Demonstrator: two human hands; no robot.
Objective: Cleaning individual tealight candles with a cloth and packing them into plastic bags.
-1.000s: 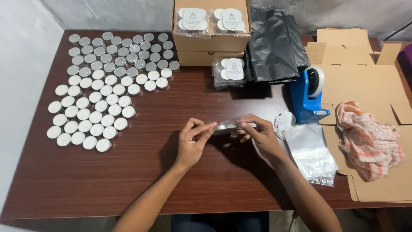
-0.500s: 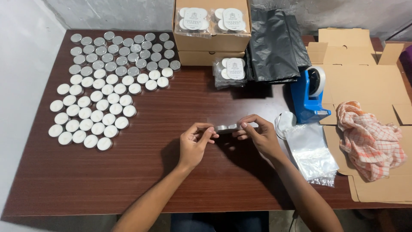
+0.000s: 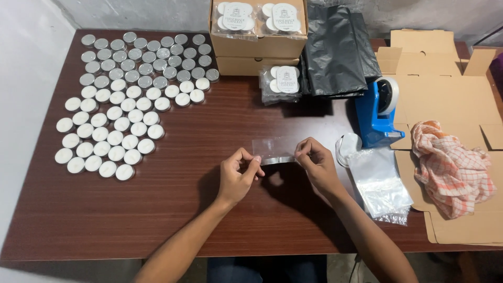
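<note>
A small clear plastic bag is stretched flat between my two hands just above the dark wooden table. My left hand pinches its left edge and my right hand pinches its right edge. Several white tealight candles in silver cups lie in rows on the left half of the table, apart from both hands. A stack of more clear bags lies just right of my right hand.
A blue tape dispenser stands at right, with folded black bags behind it. An open cardboard box holds packed candle bags; another packed bag lies before it. Flattened cardboard and a checked cloth lie far right.
The clear bag has been turned from edge-on to lie flatter between my hands, and both hands have shifted slightly toward me.
</note>
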